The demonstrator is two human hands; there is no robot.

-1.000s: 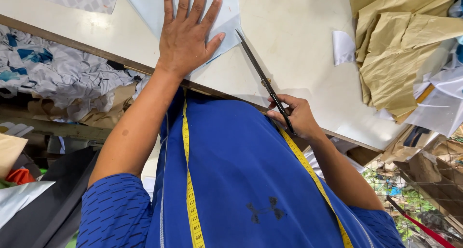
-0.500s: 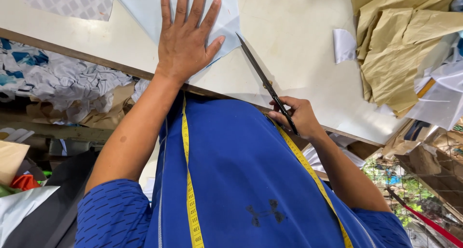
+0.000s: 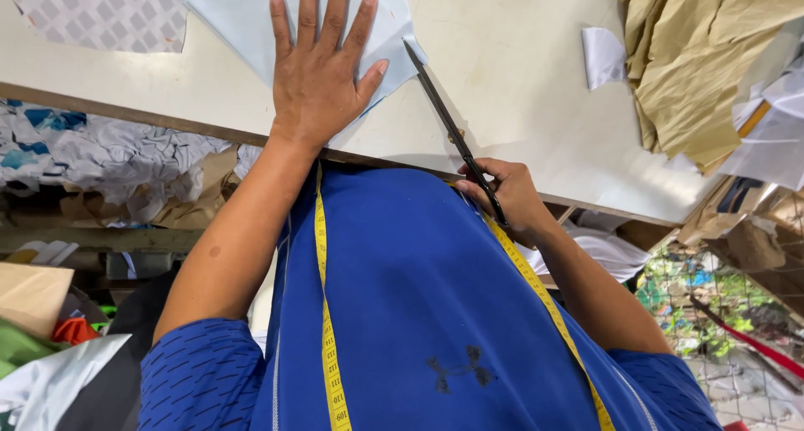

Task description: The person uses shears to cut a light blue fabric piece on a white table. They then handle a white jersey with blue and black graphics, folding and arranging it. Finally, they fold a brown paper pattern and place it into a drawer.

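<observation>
My left hand (image 3: 320, 67) lies flat, fingers spread, on a pale blue piece of fabric (image 3: 243, 16) on the cream worktable (image 3: 519, 87). My right hand (image 3: 507, 198) grips the handles of long black scissors (image 3: 448, 125) at the table's near edge. The closed-looking blades point up and left, their tip touching the fabric's right edge. A yellow measuring tape (image 3: 325, 314) hangs around my neck over a blue shirt.
Crumpled tan fabric (image 3: 703, 71) is heaped at the table's right. A small white scrap (image 3: 603, 56) lies beside it. A patterned white sheet (image 3: 100, 12) sits at the far left. Fabric scraps (image 3: 109, 159) pile up below the table edge on the left.
The view has shifted slightly. The scissors' tip has come closer to the blue fabric's edge. My left hand stays pressed on the fabric.
</observation>
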